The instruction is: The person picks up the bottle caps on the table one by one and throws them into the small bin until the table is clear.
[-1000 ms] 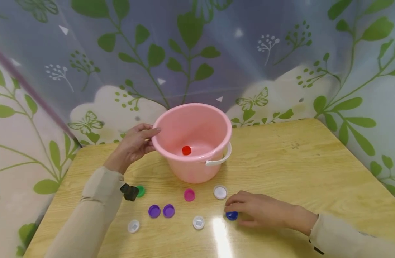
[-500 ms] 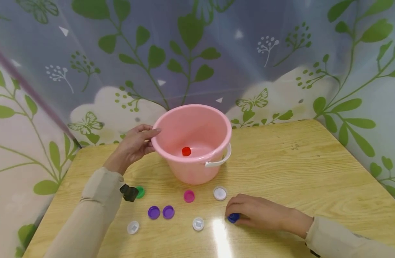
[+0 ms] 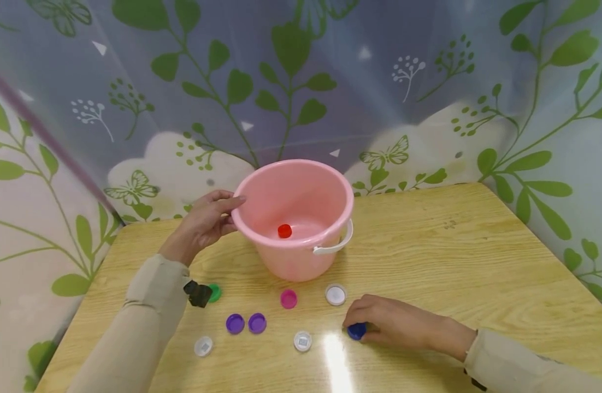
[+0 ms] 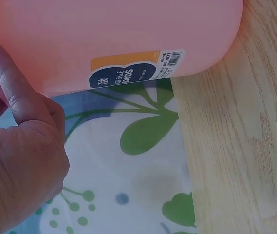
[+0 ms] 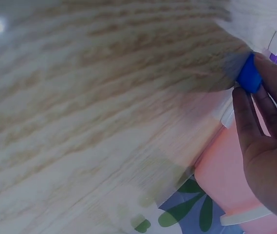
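My left hand [image 3: 202, 218] grips the left rim of a pink bucket [image 3: 296, 262], thumb over the edge and fingers outside; the left wrist view shows the same hold beside a printed label [image 4: 133, 68]. Inside the bucket lies a red bottle cap [image 3: 284, 231]. On the table at the right, my right hand [image 3: 399, 325] pinches a blue bottle cap [image 3: 356, 331] between thumb and fingertips. The right wrist view has this blue cap [image 5: 249, 74] at the fingertips. Nearest to that hand are a larger white cap [image 3: 336, 295] and a small white cap [image 3: 302, 341].
A pink cap [image 3: 288, 299] lies in front of the bucket. To the left are two purple caps [image 3: 235, 323], another white cap [image 3: 203, 346] and a green cap [image 3: 214, 293] partly behind the left wrist camera. The bucket's white handle [image 3: 333, 248] hangs right. Patterned cloth [image 3: 291, 82] backs the wooden table.
My right fingers have closed around the blue cap and shifted it slightly right. The left hand and bucket have stayed in place.
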A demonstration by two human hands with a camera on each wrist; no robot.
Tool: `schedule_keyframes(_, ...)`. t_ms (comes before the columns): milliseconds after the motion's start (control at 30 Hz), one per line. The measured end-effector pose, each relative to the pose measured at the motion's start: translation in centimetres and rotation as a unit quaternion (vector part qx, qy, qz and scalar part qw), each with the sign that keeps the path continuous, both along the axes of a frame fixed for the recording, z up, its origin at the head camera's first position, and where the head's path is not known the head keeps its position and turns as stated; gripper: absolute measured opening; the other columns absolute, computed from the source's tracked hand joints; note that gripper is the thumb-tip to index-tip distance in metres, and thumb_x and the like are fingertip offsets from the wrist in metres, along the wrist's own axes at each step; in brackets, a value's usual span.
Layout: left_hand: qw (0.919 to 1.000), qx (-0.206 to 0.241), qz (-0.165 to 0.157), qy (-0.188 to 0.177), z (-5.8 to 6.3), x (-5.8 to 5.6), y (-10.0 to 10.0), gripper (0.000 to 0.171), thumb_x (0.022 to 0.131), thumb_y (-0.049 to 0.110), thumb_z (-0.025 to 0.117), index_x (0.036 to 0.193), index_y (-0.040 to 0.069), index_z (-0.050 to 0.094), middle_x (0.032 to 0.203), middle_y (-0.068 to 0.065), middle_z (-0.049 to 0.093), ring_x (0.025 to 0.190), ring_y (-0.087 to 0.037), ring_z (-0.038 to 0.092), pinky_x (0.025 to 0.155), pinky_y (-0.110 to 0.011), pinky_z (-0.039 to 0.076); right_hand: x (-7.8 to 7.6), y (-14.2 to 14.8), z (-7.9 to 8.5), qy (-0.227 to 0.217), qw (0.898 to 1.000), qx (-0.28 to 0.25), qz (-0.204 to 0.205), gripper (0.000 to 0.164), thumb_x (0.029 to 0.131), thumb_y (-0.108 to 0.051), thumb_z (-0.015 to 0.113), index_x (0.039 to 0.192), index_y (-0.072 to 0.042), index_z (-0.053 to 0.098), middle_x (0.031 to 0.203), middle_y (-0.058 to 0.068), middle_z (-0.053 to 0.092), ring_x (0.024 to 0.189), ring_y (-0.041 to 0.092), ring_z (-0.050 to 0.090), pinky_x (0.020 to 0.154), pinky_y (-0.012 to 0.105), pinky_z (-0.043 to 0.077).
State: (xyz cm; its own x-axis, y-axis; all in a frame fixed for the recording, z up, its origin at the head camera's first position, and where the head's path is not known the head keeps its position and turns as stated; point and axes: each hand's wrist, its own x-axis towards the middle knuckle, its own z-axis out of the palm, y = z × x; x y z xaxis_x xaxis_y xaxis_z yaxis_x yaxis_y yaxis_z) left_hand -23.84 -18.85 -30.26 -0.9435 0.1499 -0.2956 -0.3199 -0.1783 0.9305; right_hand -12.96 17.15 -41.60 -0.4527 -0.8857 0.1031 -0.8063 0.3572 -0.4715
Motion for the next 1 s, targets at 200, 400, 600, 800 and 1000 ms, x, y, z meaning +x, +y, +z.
schedule_keyframes(200,1.0000,0.003,-0.003,0.000,0.0,-0.1,0.1,0.029,0.092,0.015,0.065,0.110,0.004,0.045,0.082,-0.010,0.058,0.055,-0.013,0.060,0.057,-0.023,0.056,0.0,0.3,0.0,-0.007,1.000,-0.008,0.006,0.030,0.085,-0.010,0.073,0.113,-0.019,0.066,0.113,-0.011,0.059,0.105,0.006,0.053,0.089,0.025,0.048)
schedule_keyframes(400,1.0000,0.004,-0.004,0.000,-0.2,-0.1,0.2,0.028,0.093,0.014,0.065,0.110,0.003,0.045,0.080,-0.010,0.058,0.053,-0.013,0.059,0.055,-0.023,0.056,-0.1,0.4,0.3,-0.006,1.000,-0.006,0.011,0.028,0.087,-0.011,0.071,0.114,-0.019,0.066,0.114,-0.011,0.059,0.106,0.006,0.053,0.090,0.025,0.048)
schedule_keyframes(600,1.0000,0.002,-0.003,-0.001,-0.2,-0.1,0.2,0.028,0.093,0.014,0.064,0.111,0.003,0.045,0.077,-0.010,0.059,0.052,-0.013,0.059,0.054,-0.023,0.056,-0.4,0.4,2.0,0.021,0.999,-0.030,0.023,0.023,0.088,-0.012,0.070,0.111,-0.017,0.067,0.114,-0.010,0.060,0.107,0.007,0.054,0.090,0.025,0.048)
schedule_keyframes(800,1.0000,-0.002,-0.005,0.000,-0.2,-0.3,0.1,0.029,0.093,0.014,0.064,0.113,0.004,0.044,0.077,-0.010,0.060,0.053,-0.013,0.060,0.054,-0.023,0.056,-1.0,0.5,4.8,0.031,0.997,-0.063,0.018,0.030,0.086,-0.014,0.073,0.114,-0.021,0.066,0.117,-0.008,0.060,0.108,0.009,0.055,0.089,0.027,0.050)
schedule_keyframes(1000,1.0000,0.001,0.000,-0.005,-0.2,-0.3,-0.1,0.029,0.093,0.014,0.064,0.113,0.004,0.045,0.076,-0.010,0.059,0.053,-0.013,0.060,0.053,-0.023,0.056,-1.8,0.5,8.2,0.074,0.992,-0.102,0.031,0.031,0.085,-0.015,0.073,0.115,-0.016,0.066,0.116,-0.005,0.060,0.105,0.012,0.056,0.086,0.029,0.052)
